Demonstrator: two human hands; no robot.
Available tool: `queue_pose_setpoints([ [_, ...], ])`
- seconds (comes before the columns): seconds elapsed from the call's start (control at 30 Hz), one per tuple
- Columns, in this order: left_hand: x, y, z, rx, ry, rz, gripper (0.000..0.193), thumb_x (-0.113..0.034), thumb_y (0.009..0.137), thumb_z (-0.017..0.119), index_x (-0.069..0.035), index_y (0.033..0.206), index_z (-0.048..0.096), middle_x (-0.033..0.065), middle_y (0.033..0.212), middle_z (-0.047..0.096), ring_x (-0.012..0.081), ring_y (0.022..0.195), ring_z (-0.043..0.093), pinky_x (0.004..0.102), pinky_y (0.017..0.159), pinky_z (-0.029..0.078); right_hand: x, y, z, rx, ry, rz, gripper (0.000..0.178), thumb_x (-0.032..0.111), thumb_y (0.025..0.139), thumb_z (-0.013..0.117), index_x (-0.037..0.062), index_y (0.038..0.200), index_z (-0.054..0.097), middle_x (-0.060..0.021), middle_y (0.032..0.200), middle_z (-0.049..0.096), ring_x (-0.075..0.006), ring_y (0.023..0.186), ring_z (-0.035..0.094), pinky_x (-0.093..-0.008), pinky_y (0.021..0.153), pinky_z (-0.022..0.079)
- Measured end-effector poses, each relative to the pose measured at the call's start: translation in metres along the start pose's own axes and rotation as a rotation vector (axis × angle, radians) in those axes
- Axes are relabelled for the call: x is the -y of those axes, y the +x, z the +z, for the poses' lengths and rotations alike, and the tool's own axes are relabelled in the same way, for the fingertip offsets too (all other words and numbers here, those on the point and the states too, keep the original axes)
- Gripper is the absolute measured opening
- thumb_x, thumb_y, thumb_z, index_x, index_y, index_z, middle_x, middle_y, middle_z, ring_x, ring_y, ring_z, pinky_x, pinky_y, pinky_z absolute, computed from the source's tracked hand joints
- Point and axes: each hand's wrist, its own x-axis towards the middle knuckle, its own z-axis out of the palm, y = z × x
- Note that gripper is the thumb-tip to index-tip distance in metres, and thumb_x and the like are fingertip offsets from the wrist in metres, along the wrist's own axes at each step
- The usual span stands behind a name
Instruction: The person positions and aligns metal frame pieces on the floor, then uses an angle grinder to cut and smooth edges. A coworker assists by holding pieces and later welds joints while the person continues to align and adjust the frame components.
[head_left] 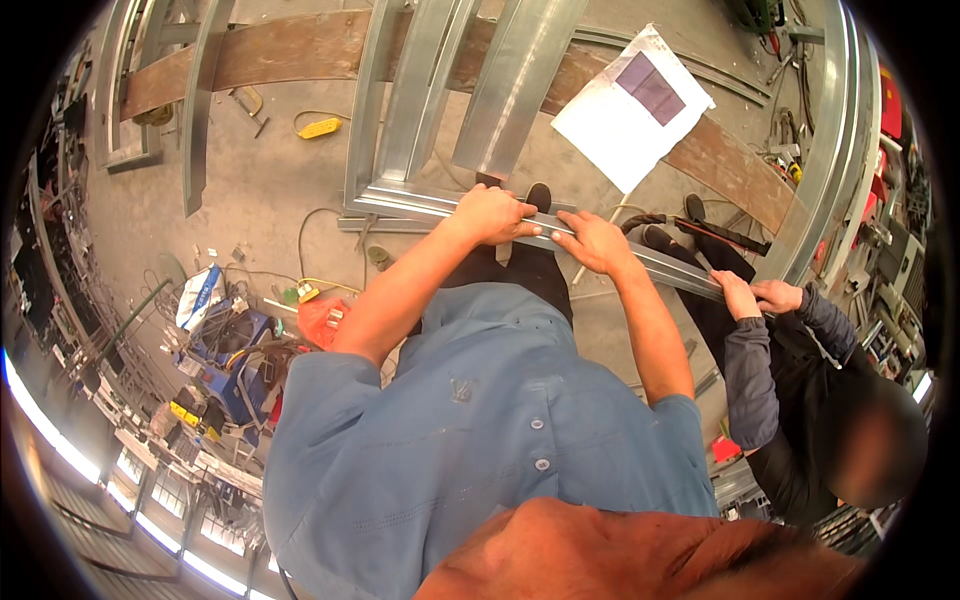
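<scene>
A long silvery metal channel (672,268) crosses in front of my body at waist height, running from the frame corner at the left toward the lower right. My left hand (489,214) grips it near the middle, thumb pointing right. Just to the right, my right hand (598,243) is closed over the same channel, its thumb close to the left one. Farther along, a co-worker's two hands (752,297) also hold the channel's right part. Upright metal studs (430,90) meet the channel on its far side. The undersides of my fingers are hidden.
A white sheet with a dark rectangle (650,88) lies on a long brown board (730,165). A yellow tool (320,128) and a clamp (248,105) are on the floor. Cables and a blue machine (235,370) stand at left. The co-worker (790,390) is close on my right.
</scene>
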Motion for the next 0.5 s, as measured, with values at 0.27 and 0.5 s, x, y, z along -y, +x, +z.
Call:
queue_pose_setpoints([
  [0.27,-0.003,0.002,0.003,0.015,-0.073,-0.07,0.051,-0.061,0.102,0.054,-0.026,0.134,0.072,0.0127,0.111,0.075,0.0332,0.108,0.072,0.0529,0.094,0.052,-0.001,-0.004,0.005,-0.046,-0.02,-0.052,0.08,0.07,0.093,0.061,0.0104,0.147,0.059,-0.016,0.122,0.07,-0.0359,0.119,0.066,-0.0494,0.097,0.055],
  [0.5,-0.017,0.022,-0.011,0.154,-0.085,-0.049,0.046,-0.055,0.103,0.055,-0.021,0.129,0.073,0.0154,0.113,0.075,0.0376,0.11,0.07,0.0544,0.096,0.054,-0.023,-0.019,0.004,-0.056,0.059,-0.018,0.096,0.074,0.079,0.074,0.0086,0.148,0.058,-0.017,0.126,0.069,-0.0355,0.119,0.067,-0.0486,0.099,0.054],
])
